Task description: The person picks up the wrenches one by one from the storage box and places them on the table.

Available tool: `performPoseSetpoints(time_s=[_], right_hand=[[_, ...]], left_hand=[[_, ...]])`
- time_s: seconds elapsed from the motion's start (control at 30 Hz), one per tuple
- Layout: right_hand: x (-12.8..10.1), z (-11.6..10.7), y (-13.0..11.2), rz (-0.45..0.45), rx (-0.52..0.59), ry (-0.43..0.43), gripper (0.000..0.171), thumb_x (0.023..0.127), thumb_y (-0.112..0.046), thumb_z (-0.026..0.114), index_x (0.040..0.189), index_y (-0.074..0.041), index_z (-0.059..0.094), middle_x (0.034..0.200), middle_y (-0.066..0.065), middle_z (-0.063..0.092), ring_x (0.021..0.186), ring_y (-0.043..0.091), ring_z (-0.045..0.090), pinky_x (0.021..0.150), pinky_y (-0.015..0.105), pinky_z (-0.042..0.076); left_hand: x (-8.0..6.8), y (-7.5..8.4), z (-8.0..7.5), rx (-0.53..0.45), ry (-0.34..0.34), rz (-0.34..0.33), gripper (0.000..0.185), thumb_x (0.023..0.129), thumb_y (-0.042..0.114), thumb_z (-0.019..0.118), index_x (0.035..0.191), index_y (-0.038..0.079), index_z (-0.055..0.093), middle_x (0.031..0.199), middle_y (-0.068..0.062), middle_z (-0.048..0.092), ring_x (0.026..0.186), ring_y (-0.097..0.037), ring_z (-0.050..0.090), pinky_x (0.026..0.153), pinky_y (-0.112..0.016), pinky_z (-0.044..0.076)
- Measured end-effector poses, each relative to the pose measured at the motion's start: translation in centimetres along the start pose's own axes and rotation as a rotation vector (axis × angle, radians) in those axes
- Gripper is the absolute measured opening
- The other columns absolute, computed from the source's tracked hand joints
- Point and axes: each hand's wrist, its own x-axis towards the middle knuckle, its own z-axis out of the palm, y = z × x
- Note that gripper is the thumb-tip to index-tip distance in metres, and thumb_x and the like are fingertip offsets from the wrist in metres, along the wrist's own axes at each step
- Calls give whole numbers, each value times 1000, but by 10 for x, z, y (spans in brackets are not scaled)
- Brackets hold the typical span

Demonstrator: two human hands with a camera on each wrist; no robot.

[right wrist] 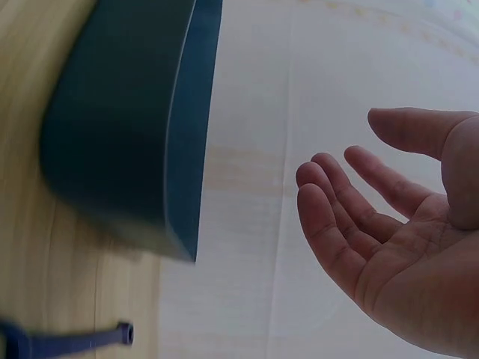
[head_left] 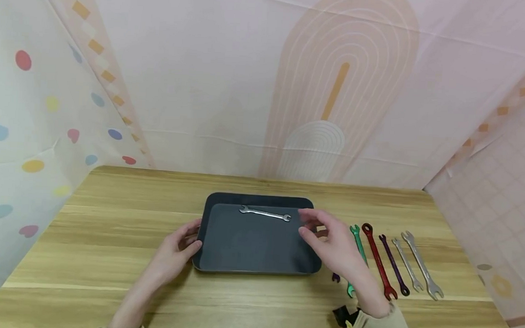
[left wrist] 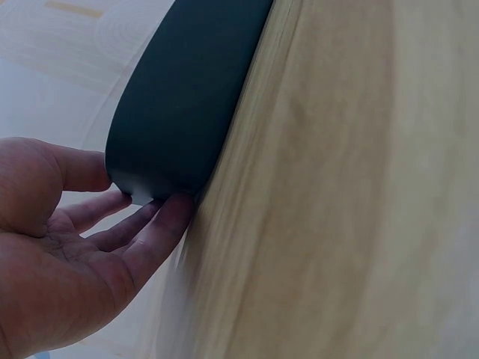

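Note:
A dark grey rectangular tray [head_left: 250, 246] lies on the wooden table, with a small silver open-end wrench [head_left: 265, 213] near its far wall. My left hand [head_left: 177, 251] holds the tray's left side, its thumb at the rim; in the left wrist view, the fingers [left wrist: 161, 232] sit low against the tray's end wall. Over the tray's right edge hovers my right hand [head_left: 331, 243], fingers loosely bent. Nothing is in that palm in the right wrist view, where the hand [right wrist: 389, 239] is apart from the tray wall [right wrist: 112, 127].
Right of the tray lie a green wrench [head_left: 359, 242], a red wrench [head_left: 378, 261], a purple wrench [head_left: 393, 264] and two silver wrenches [head_left: 407, 265]. Another purple wrench end [head_left: 336, 277] shows beside the right hand. A black object [head_left: 345, 317] is by the right sleeve.

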Motion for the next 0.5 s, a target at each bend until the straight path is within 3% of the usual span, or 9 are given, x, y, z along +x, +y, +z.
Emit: performPoseSetpoints(time_s=[0.5], right_hand=[[8, 23, -4, -64, -72, -56, 34, 97, -8, 72, 131, -8, 70, 119, 14, 75, 101, 23, 72, 83, 28, 62]], left_hand=[[1, 1, 4, -21, 10, 9, 54, 104, -3, 55, 156, -6, 41, 153, -32, 54, 140, -44, 57, 117, -44, 51]])
